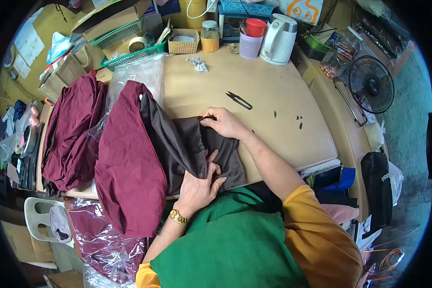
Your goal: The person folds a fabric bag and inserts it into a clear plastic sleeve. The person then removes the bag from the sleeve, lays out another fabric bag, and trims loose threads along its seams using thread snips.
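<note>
A maroon garment (129, 158) with dark brown lining (170, 134) lies across the table's front edge. My left hand (199, 187), a gold watch on its wrist, rests on the dark fabric with fingers apart, their tips partly under a fold. Higher up, my right hand (219, 122) pinches the upper edge of the dark cloth between thumb and fingers. Black thread snips (239, 100) lie on the table beyond my right hand. To the left is a second maroon garment (77, 134), folded in a heap.
Along the back stand a green basket (132, 58), a jar (210, 36), a purple cup (250, 45) and a white kettle (278, 39). A black fan (371, 84) is at the right. Clear plastic (134, 77) lies behind the garments. Small dark scraps (300, 126) dot the table.
</note>
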`<action>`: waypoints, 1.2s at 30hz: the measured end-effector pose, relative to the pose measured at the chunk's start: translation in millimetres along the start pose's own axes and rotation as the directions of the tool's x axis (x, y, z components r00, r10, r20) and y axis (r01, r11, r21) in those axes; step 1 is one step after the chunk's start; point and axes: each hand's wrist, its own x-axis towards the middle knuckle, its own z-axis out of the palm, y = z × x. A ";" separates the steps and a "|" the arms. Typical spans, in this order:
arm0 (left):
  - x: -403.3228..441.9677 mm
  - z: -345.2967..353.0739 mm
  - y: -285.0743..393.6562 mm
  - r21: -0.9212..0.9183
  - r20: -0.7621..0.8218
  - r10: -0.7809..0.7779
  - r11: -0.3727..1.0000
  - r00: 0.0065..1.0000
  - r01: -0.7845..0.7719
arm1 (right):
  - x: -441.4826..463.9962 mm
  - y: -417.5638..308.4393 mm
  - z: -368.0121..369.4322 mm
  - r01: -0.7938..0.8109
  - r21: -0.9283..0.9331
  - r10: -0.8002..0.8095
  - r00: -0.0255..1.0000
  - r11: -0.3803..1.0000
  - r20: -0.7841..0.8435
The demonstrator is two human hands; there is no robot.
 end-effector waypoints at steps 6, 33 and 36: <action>-1.9 11.8 -6.0 -0.189 -0.018 -0.077 0.979 0.997 0.072 | -16.5 -45.2 -6.6 0.265 -0.234 -0.230 0.959 0.935 0.168; -31.7 -59.1 -54.2 0.318 -0.330 -0.455 0.771 0.827 0.551 | -13.4 -14.4 -60.2 -0.084 0.629 0.196 0.974 0.773 -0.111; -20.2 -44.9 -55.7 0.218 -0.301 -0.391 0.859 0.870 0.462 | -7.3 10.3 -61.0 -0.183 0.137 0.215 0.937 0.973 -0.276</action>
